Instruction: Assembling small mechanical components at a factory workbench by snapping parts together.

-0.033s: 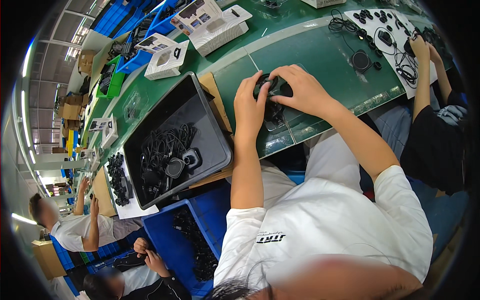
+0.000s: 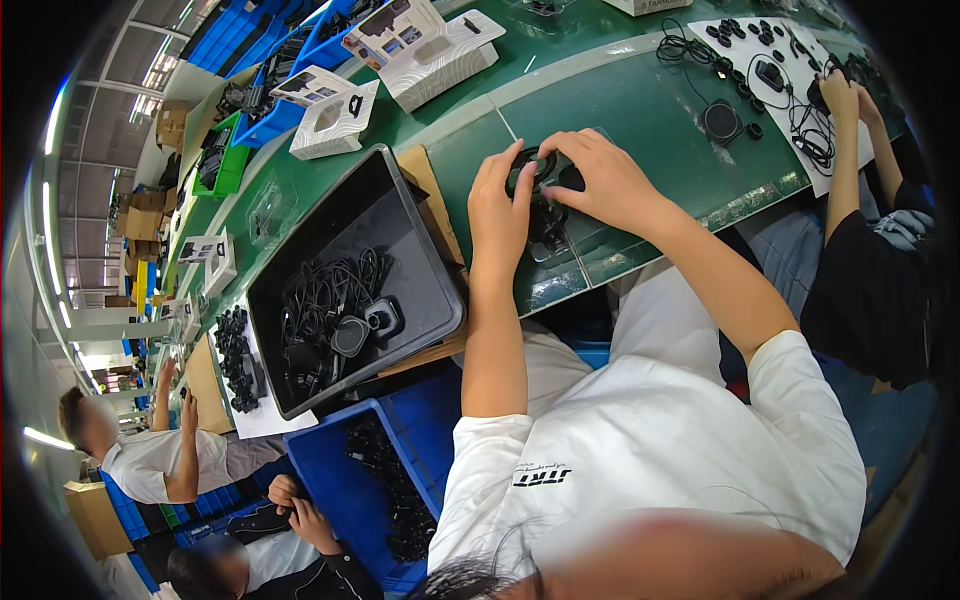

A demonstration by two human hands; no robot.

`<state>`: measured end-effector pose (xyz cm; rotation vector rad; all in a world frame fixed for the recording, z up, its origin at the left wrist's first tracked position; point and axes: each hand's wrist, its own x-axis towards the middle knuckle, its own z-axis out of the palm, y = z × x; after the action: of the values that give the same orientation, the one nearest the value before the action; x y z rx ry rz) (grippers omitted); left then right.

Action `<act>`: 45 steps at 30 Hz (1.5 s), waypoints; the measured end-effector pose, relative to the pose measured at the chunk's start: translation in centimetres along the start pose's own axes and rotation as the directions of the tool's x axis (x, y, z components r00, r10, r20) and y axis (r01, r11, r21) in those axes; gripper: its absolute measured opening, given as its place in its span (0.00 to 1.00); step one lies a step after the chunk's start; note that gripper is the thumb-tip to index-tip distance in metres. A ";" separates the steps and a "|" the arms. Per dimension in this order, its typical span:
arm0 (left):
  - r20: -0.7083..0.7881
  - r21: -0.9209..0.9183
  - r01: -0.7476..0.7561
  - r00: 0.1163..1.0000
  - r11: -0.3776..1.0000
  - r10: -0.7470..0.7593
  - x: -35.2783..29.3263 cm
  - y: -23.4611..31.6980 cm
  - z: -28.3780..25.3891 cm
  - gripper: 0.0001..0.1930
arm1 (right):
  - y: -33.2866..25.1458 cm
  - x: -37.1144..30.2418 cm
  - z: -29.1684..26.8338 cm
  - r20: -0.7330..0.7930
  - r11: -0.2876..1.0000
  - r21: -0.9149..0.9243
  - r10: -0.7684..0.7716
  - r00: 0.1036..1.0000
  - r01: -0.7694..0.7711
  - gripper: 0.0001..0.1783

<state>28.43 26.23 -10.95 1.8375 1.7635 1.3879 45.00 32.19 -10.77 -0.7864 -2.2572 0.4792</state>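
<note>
Over the green table, a looped black cable (image 2: 543, 160) is gripped between my two hands. My left hand (image 2: 500, 208) has its thumb and fingers closed on the left side of the loop. On the other side, the fingertips of my right hand (image 2: 605, 185) are closed at the loop, the thumb bent under them. A dark rounded piece (image 2: 570, 177) shows in the gap between right thumb and fingers; whether it is joined to the cable I cannot tell. Just below my hands, black parts (image 2: 548, 230) lie by the table edge, seemingly in a clear plastic tray.
Left of my hands stands a black bin (image 2: 425, 285) holding cables and square black devices. A blue crate (image 2: 375, 425) of small black parts sits below it. Open white boxes (image 2: 440, 75) stand behind. To the right, a co-worker's hands (image 2: 845, 95) handle parts over a white sheet (image 2: 790, 90).
My right thumb has shifted very slightly at the loop. Both hands otherwise keep their places.
</note>
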 end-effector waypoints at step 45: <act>0.016 0.094 0.051 0.998 0.994 -0.053 -0.8 -2.8 -1.7 0.13 | -0.9 1.6 2.1 0.110 0.965 0.201 0.150 0.982 -0.170 0.10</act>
<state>25.49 25.46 -12.49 1.8301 1.8838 1.2860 42.19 32.33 -10.96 -0.8558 -2.1919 0.8326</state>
